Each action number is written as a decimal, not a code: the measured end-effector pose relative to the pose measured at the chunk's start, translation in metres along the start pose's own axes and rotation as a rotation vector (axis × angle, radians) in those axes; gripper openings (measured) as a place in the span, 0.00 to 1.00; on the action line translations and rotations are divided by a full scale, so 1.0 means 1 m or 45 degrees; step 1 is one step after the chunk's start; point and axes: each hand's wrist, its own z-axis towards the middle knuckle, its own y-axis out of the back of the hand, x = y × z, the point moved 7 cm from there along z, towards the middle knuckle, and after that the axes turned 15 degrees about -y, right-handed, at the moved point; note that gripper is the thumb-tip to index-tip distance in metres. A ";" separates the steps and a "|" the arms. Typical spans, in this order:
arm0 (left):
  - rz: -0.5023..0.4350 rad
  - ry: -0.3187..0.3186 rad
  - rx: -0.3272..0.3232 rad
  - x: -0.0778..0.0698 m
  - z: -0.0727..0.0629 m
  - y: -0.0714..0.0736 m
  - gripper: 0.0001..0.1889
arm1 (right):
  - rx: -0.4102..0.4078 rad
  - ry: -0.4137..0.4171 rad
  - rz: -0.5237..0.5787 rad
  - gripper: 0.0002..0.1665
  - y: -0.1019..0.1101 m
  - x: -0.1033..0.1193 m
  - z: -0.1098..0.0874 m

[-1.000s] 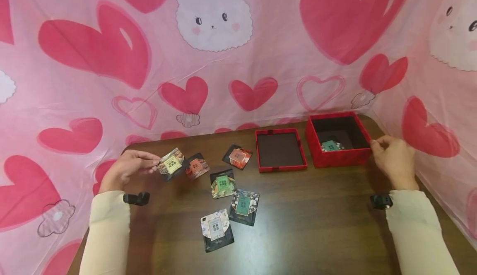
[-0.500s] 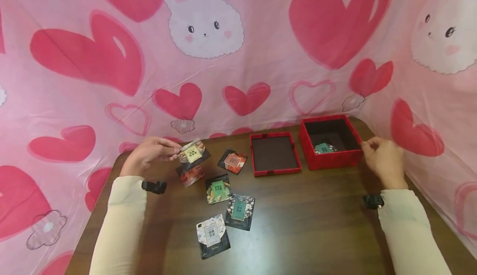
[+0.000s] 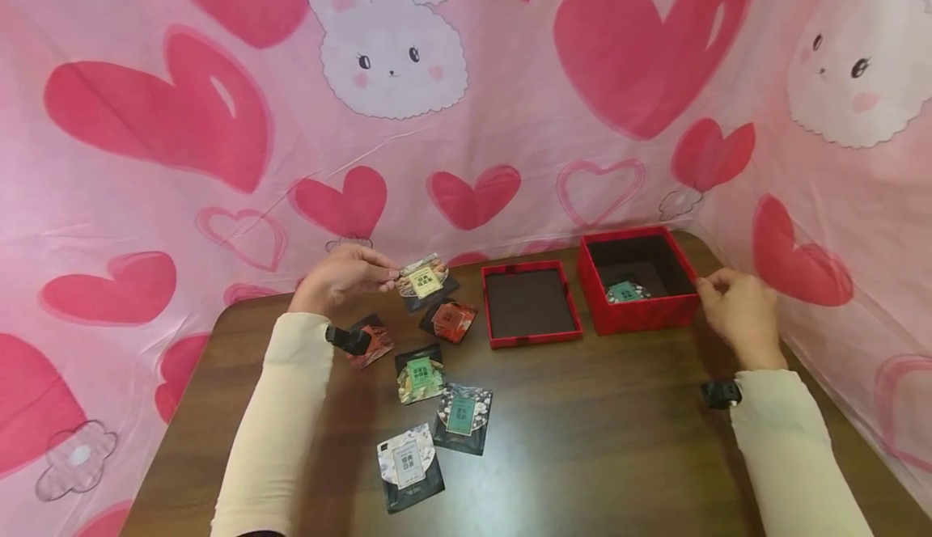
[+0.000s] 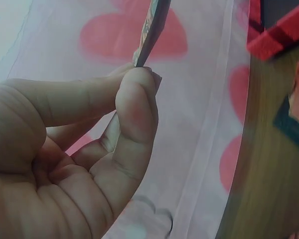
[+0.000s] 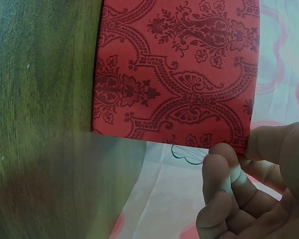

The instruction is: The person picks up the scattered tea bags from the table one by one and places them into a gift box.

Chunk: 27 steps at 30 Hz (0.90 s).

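The left hand [image 3: 345,274] pinches a yellow-labelled sachet [image 3: 424,282] by its left edge between thumb and fingertips, the remaining fingers curled in beneath. This sachet is off the table [image 3: 582,448], at the far side, left of the shallow red lid [image 3: 531,304]. The right hand [image 3: 744,315] grips the near right corner of the red box [image 3: 644,316], thumb on one side and fingertips on the other.

The left wrist view shows the pinched sachet almost edge-on, a thin strip rising from the fingertips, while its label shows only in the head view. The right wrist view brings out the dark scrollwork printed on the box wall. Only the head view shows the inside of the box, where a teal-labelled sachet [image 3: 624,290] sits, its lower part hidden by the near wall.

The lid lies between the pinched sachet and the box. An orange-labelled sachet [image 3: 450,320] lies left of the lid; farther left, the black wrist camera [image 3: 349,340] partly covers a red-labelled sachet [image 3: 376,343]. Nearer lie a green-labelled sachet [image 3: 420,374], another teal-labelled one and a white-labelled sachet [image 3: 409,467].
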 end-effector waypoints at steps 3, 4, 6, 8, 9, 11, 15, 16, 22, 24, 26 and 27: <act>-0.020 0.006 0.003 -0.005 0.011 -0.014 0.13 | 0.009 -0.001 0.009 0.16 -0.001 0.000 0.000; -0.018 0.003 0.011 -0.007 0.014 -0.018 0.14 | 0.010 -0.001 0.009 0.16 -0.001 0.000 0.000; -0.029 0.004 0.025 -0.010 0.021 -0.027 0.14 | 0.014 -0.005 0.008 0.16 -0.001 -0.001 0.000; -0.037 -0.008 0.048 -0.014 0.027 -0.037 0.14 | 0.018 -0.013 0.008 0.16 -0.001 -0.001 0.000; -0.049 -0.012 0.054 -0.016 0.030 -0.041 0.14 | 0.018 -0.018 0.013 0.16 -0.001 -0.002 0.000; -0.071 -0.023 0.065 -0.019 0.037 -0.051 0.13 | 0.017 -0.027 0.016 0.16 -0.001 -0.002 0.000; -0.104 -0.034 0.066 -0.024 0.051 -0.071 0.13 | 0.010 -0.024 0.027 0.16 0.000 -0.002 0.000; -0.110 -0.035 0.073 -0.025 0.054 -0.077 0.13 | 0.009 -0.021 0.026 0.16 0.000 -0.002 0.000; -0.147 -0.023 0.136 -0.031 0.075 -0.117 0.14 | -0.008 -0.025 0.026 0.15 0.002 -0.002 0.000; -0.156 -0.025 0.149 -0.033 0.081 -0.130 0.14 | -0.024 -0.012 0.030 0.15 0.003 -0.002 0.000; -0.173 -0.030 0.153 -0.035 0.086 -0.142 0.13 | -0.032 -0.005 0.034 0.15 0.002 -0.001 0.000; -0.193 -0.026 0.147 -0.035 0.089 -0.148 0.13 | -0.037 -0.004 0.031 0.15 0.002 -0.001 0.000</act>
